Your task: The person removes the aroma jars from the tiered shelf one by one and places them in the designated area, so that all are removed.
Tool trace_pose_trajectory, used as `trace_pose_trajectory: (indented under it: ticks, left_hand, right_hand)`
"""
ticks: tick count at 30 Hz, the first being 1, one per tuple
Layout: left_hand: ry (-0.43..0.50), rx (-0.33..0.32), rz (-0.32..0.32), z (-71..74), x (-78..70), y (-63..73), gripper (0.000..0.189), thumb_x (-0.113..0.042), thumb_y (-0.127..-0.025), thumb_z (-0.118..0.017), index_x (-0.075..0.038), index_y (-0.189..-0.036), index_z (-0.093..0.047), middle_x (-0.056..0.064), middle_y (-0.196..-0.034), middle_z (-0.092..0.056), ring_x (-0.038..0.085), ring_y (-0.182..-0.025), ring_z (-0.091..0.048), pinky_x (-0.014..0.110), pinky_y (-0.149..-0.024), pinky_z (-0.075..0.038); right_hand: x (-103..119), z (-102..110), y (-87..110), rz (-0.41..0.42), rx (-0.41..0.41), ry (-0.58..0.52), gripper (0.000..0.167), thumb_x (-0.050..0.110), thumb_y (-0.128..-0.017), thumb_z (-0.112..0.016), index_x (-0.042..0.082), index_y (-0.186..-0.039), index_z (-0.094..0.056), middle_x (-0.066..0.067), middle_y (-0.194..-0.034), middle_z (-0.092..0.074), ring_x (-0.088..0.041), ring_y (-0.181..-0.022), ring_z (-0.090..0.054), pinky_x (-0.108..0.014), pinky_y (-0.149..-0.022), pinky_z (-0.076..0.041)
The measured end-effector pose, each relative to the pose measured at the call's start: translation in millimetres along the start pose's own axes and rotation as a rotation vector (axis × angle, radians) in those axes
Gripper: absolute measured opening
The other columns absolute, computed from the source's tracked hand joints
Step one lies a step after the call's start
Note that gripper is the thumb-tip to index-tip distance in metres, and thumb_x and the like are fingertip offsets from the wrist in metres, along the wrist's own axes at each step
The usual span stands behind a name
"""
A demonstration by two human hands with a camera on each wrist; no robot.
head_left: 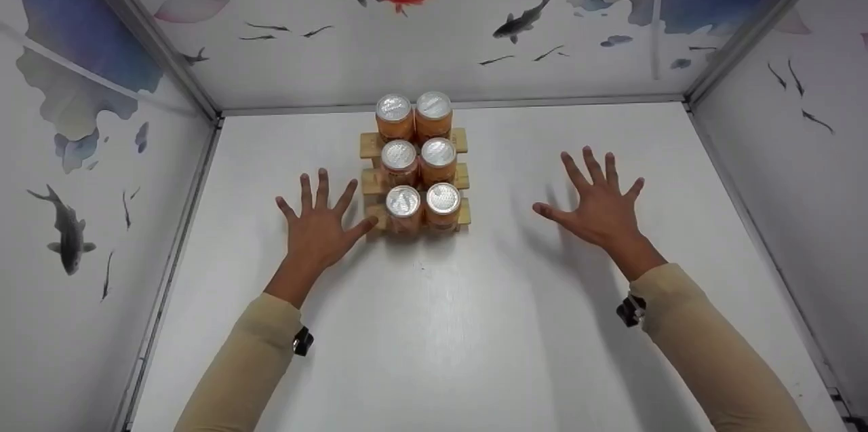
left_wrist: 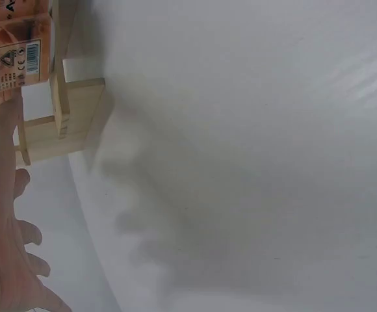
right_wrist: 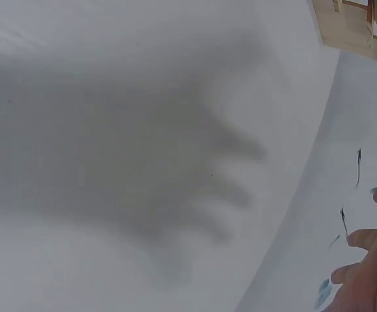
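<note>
Several orange cans (head_left: 404,201) with silver lids stand in pairs on a stepped wooden rack (head_left: 375,181) at the back middle of the table. My left hand (head_left: 315,235) is spread beside the rack's left side, its thumb near the front step; whether the thumb touches is unclear. In the left wrist view, a can's printed label (left_wrist: 23,62) shows beyond the thumb. To the right of the rack, well apart from it, my right hand (head_left: 600,211) hovers with spread fingers. Neither hand holds anything. The right wrist view catches a corner of the rack (right_wrist: 344,29).
A white table (head_left: 434,337) lies under both hands. White panels printed with fish and petals stand along its back (head_left: 434,59), left and right sides. Each sleeve carries a small dark device (head_left: 631,310) at the wrist.
</note>
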State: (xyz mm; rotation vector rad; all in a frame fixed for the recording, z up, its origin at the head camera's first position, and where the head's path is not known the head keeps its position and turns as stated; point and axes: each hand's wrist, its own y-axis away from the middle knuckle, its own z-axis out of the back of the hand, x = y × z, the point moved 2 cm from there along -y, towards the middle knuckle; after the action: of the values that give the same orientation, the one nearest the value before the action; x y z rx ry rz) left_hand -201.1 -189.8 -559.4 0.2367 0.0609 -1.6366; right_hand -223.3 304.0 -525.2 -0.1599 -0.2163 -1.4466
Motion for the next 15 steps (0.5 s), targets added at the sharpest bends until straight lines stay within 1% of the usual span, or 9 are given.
trace_pose_trajectory:
  ticks: [4,7,12,15]
  left_hand:
    - [0.0,0.019,-0.004,-6.8,-3.1,2.1,0.095,-0.088,-0.1,-0.043,-0.034,-0.177,-0.025,0.02,-0.186,-0.001,0.053,-0.171,0.006,0.093,-0.122,0.0]
    - [-0.012,0.023,-0.011,-10.5,-6.3,2.8,0.094,-0.085,-0.101,-0.046,-0.033,-0.177,-0.028,0.022,-0.186,-0.006,0.055,-0.171,0.001,0.093,-0.122,-0.005]
    - [-0.045,0.036,-0.021,-14.9,-10.9,1.7,0.092,-0.081,-0.102,-0.051,-0.029,-0.176,-0.031,0.026,-0.184,-0.013,0.063,-0.167,-0.009,0.093,-0.121,-0.015]
    - [-0.051,0.045,-0.019,-17.0,-13.3,-1.0,0.09,-0.079,-0.104,-0.051,-0.027,-0.176,-0.033,0.026,-0.184,-0.016,0.067,-0.165,-0.013,0.093,-0.121,-0.017]
  right_hand:
    - [11,-4,-0.6,0.034,-0.014,-0.017,0.114,0.089,-0.091,-0.063,0.028,-0.179,-0.022,-0.016,-0.185,-0.022,-0.05,-0.171,-0.017,-0.094,-0.121,-0.005]
    - [22,-7,-0.5,0.064,-0.032,-0.023,0.112,0.085,-0.092,-0.066,0.025,-0.178,-0.026,-0.017,-0.182,-0.031,-0.047,-0.169,-0.027,-0.091,-0.124,-0.01]
    - [45,-9,1.3,0.131,-0.051,-0.05,0.108,0.08,-0.092,-0.07,0.021,-0.175,-0.034,-0.017,-0.176,-0.043,-0.043,-0.163,-0.041,-0.085,-0.127,-0.019]
    - [59,-10,1.7,0.174,-0.044,-0.078,0.108,0.08,-0.092,-0.071,0.019,-0.174,-0.037,-0.017,-0.174,-0.047,-0.041,-0.16,-0.047,-0.082,-0.127,-0.026]
